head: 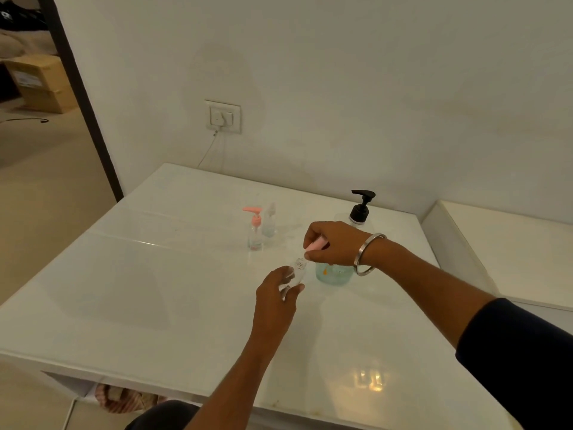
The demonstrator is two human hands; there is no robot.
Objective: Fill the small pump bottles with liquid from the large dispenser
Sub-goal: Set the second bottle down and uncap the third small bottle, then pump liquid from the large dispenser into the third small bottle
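My left hand grips a small clear bottle with its threaded neck open, tilted toward the right. Just above that neck, my right hand pinches a pink pump head that is off the bottle. Behind my right hand stands the large dispenser, with a black pump and blue-green liquid low in its clear body; my hand hides its middle. Farther back on the white table stand a small bottle with a pink pump and a small bottle with a clear cap.
A wall with a socket and a thin cable runs behind the table. A second white surface adjoins on the right. A doorway with cardboard boxes lies at the far left. A striped cloth sits under the table's front edge.
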